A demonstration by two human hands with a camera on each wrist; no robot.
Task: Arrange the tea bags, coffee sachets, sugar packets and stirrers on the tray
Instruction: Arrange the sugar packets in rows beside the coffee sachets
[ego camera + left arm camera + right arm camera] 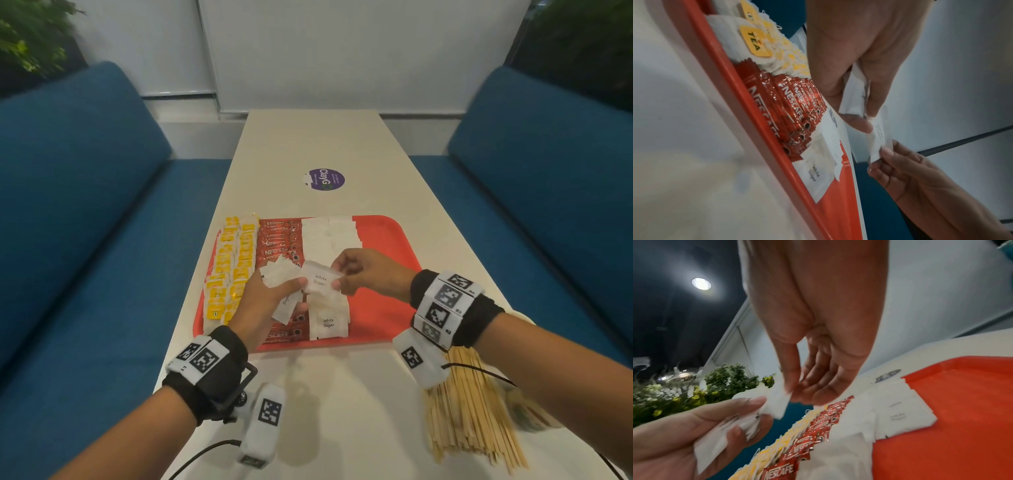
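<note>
Left hand (pixel 265 301) gripping a sugar stack (pixel 279 274) above the tray (pixel 383 291), right hand (pixel 359 270) pinching one packet (pixel 320 281) from it, tea bags (pixel 229 267), coffee sachets (pixel 279 240) and sugar rows (pixel 329 236) on tray, stirrers (pixel 469 411) on table (pixel 325 144)

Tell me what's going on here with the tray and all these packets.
A person is laying out drink supplies on a red tray. Tea bags, coffee sachets and white sugar packets already lie in rows on it. The left hand holds a small bunch of sugar packets, and the right hand pinches one sugar packet from it. The wooden stirrers lie in a heap on the table, off the tray.
</note>
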